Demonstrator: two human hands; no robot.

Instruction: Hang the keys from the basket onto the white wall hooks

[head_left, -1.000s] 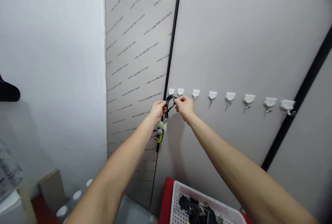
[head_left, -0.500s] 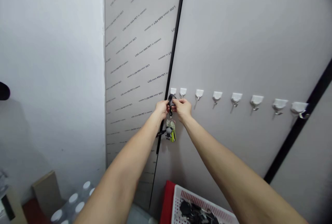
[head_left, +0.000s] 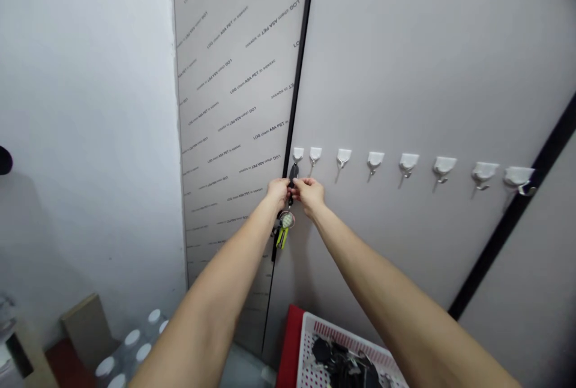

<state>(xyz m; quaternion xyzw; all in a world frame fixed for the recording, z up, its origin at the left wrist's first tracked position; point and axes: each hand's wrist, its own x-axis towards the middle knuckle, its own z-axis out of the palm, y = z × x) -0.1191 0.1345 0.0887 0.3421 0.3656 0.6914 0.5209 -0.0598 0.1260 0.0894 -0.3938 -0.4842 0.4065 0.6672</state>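
Observation:
A keychain (head_left: 287, 220) with a black strap hangs below the leftmost white hook (head_left: 297, 155) on the grey panel. The top of its strap (head_left: 294, 173) reaches up to that hook; whether the loop sits on the metal is too small to tell. My left hand (head_left: 278, 191) pinches the strap from the left side. From the right, my right hand (head_left: 311, 194) grips the same strap with closed fingertips. Under the hands dangle a ring, a pale round charm, a dark piece and a yellow-green tag (head_left: 282, 238).
Several more white hooks (head_left: 375, 161) run in a row to the right. Below stands a white perforated basket (head_left: 307, 319) with black items, beside something red (head_left: 288, 346). Capped bottles (head_left: 132, 338) are at lower left. A black strip (head_left: 297, 85) edges the panel.
Both hands have drawn the strap straighter beneath the leftmost hook; its open loop now looks narrow. The hanging charms have turned and swung slightly left. The view has shifted a little.

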